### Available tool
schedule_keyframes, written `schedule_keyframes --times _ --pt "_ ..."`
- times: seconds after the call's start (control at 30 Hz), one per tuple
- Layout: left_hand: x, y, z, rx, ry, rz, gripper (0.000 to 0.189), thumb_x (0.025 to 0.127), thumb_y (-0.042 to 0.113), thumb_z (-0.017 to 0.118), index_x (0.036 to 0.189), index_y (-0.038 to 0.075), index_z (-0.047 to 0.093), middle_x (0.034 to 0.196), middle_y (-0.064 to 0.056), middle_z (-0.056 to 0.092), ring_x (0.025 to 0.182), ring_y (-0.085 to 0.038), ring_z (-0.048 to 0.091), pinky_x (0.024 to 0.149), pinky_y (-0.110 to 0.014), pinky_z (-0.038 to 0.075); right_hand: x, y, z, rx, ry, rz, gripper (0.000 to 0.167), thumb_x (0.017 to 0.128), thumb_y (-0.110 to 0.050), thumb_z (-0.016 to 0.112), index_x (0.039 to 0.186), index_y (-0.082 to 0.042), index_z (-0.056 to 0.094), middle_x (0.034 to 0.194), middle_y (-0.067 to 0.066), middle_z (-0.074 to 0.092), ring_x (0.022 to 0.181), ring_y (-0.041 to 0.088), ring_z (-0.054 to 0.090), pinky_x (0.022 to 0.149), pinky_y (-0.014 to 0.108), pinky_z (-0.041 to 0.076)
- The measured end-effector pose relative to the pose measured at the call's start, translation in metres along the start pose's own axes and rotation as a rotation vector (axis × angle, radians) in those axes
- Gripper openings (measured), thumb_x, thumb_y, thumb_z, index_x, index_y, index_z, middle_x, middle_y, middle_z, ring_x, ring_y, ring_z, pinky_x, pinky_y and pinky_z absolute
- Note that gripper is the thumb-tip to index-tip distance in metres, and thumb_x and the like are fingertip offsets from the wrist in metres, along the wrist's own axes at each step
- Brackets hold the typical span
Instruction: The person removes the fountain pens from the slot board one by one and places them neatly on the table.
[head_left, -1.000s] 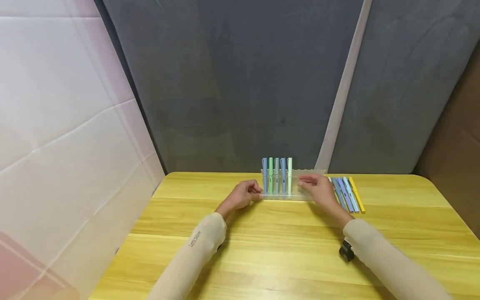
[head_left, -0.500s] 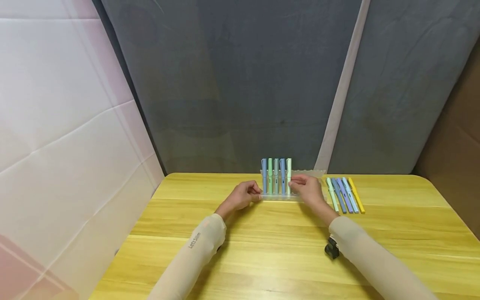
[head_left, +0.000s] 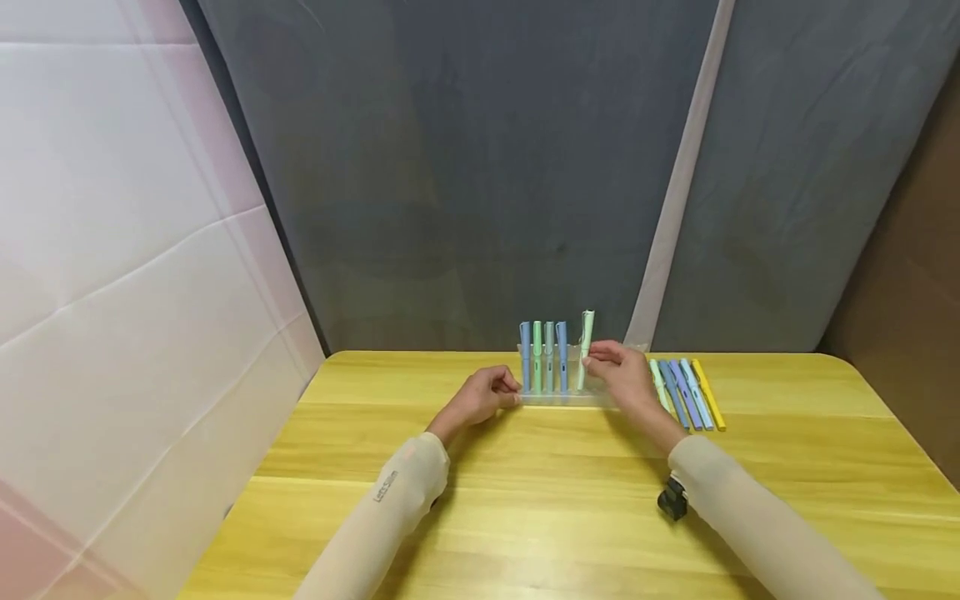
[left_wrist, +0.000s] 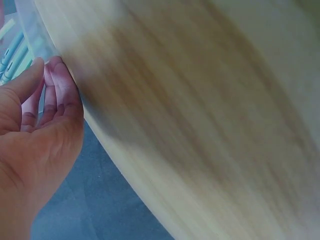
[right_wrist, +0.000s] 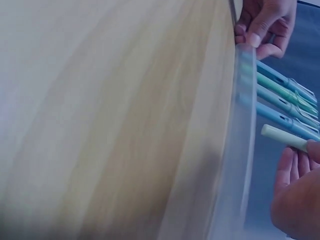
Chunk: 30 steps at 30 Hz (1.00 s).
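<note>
My right hand (head_left: 630,379) pinches a pale green pen (head_left: 587,337), which leans slightly to the right with its cap upward. In the right wrist view the lower end of that pale green pen (right_wrist: 280,135) hangs clear of the holder's front lip. A clear plastic pen holder (head_left: 566,401) stands near the table's back edge. Left of the held pen, a blue pen (head_left: 562,354), a grey-green pen (head_left: 550,354), a green pen (head_left: 537,354) and another blue pen (head_left: 526,354) stand upright in it. My left hand (head_left: 483,394) pinches the holder's left end between thumb and fingers.
Right of the holder, several pens lie side by side on the wooden table (head_left: 525,500): light green (head_left: 663,385), blue (head_left: 673,393), purple (head_left: 686,393), light blue (head_left: 697,393) and yellow (head_left: 708,393). A grey curtain (head_left: 480,167) hangs behind the table.
My right hand moved left to the pale green pen and took hold of it. The pen has since come up and a little right, tilting. My left hand stays at the holder's end.
</note>
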<state>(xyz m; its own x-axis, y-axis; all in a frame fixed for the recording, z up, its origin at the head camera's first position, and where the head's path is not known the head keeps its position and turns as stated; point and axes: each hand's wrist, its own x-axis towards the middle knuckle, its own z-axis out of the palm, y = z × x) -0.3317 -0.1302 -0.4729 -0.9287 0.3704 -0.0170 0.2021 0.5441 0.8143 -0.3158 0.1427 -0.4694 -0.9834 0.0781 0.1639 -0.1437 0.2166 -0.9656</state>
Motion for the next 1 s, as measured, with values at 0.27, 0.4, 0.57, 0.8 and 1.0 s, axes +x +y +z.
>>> schedule_keyframes --times 0.27,0.4,0.57,0.8,1.0 --pt "0.000 0.001 0.002 -0.008 -0.008 0.006 0.009 0.096 0.003 0.074 0.098 0.007 0.066 0.095 -0.007 0.069 0.083 -0.015 0.057 0.069 -0.024 0.048 -0.007 -0.001 -0.033 0.027 -0.018 -0.028 0.034 0.100 -0.011 0.072 0.129 0.007 0.067 0.117 0.020 0.075 0.089 -0.007 0.068 0.083 0.016 0.059" --pt "0.002 0.004 0.002 -0.010 -0.007 0.012 0.009 0.096 0.002 0.074 0.099 0.006 0.066 0.096 -0.010 0.070 0.083 -0.015 0.057 0.070 -0.024 0.048 -0.013 0.001 -0.055 -0.018 -0.029 -0.045 0.037 0.100 -0.014 0.073 0.131 0.006 0.067 0.116 0.014 0.076 0.092 -0.008 0.068 0.084 0.016 0.058" --pt "0.003 0.005 0.003 -0.002 -0.009 0.012 0.009 0.096 0.003 0.075 0.100 0.004 0.067 0.096 -0.010 0.070 0.082 -0.015 0.057 0.069 -0.024 0.048 -0.019 0.006 -0.082 -0.052 -0.027 -0.067 0.038 0.101 -0.014 0.073 0.132 0.007 0.065 0.107 0.000 0.075 0.089 -0.008 0.068 0.082 0.015 0.059" --pt "0.002 0.004 0.002 0.007 -0.011 0.025 0.009 0.096 0.002 0.074 0.101 0.003 0.067 0.095 -0.009 0.070 0.082 -0.015 0.057 0.069 -0.024 0.048 -0.026 0.016 -0.118 -0.075 0.017 -0.073 0.039 0.102 -0.014 0.070 0.131 0.011 0.062 0.093 -0.025 0.067 0.086 -0.008 0.066 0.078 0.012 0.057" --pt "0.005 0.004 0.002 0.012 -0.012 0.030 0.009 0.095 0.002 0.075 0.100 0.004 0.067 0.096 -0.009 0.070 0.083 -0.015 0.057 0.071 -0.024 0.048 -0.032 0.022 -0.151 -0.141 0.082 -0.033 0.042 0.104 -0.017 0.067 0.134 0.011 0.060 0.091 -0.029 0.065 0.085 -0.011 0.065 0.077 0.013 0.058"
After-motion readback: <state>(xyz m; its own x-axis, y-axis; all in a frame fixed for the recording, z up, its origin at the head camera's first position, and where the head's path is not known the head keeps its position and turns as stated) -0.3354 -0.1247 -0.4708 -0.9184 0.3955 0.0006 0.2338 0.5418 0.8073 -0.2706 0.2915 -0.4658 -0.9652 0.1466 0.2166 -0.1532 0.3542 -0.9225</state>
